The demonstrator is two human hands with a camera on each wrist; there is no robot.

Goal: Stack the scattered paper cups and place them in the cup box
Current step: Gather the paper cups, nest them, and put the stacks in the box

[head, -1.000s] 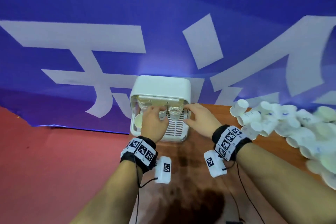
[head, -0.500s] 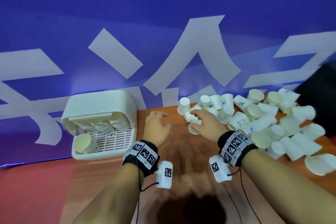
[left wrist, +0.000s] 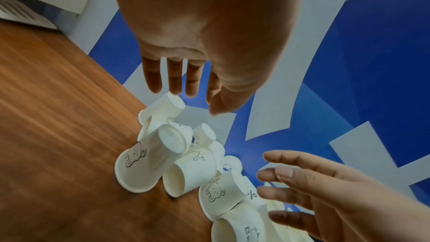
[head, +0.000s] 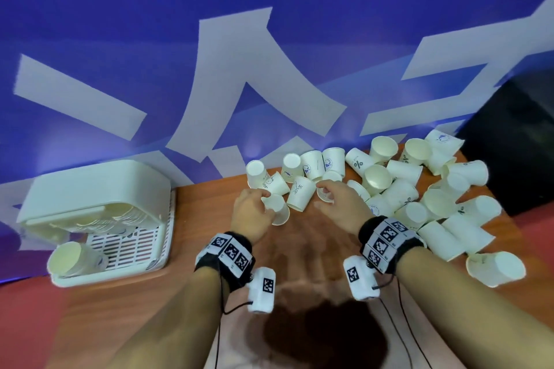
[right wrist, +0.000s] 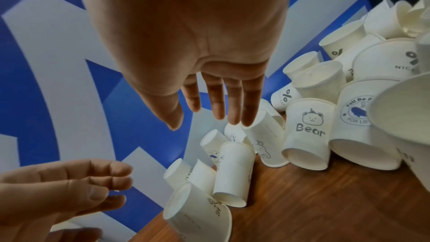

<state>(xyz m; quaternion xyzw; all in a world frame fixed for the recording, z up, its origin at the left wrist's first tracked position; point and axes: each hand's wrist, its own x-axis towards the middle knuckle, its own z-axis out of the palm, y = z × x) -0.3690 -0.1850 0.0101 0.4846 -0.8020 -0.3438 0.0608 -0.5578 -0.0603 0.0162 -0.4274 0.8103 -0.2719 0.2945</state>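
My left hand and right hand, fingers spread and holding nothing, reach the paper cups at twelve o'clock; the cup box sits at nine.

Bare table lies open just before the cup pile, giving both hands room to reach in. The pile crowds the table's right side back to the banner. Left of the pile, bare wood separates it from the cup box.
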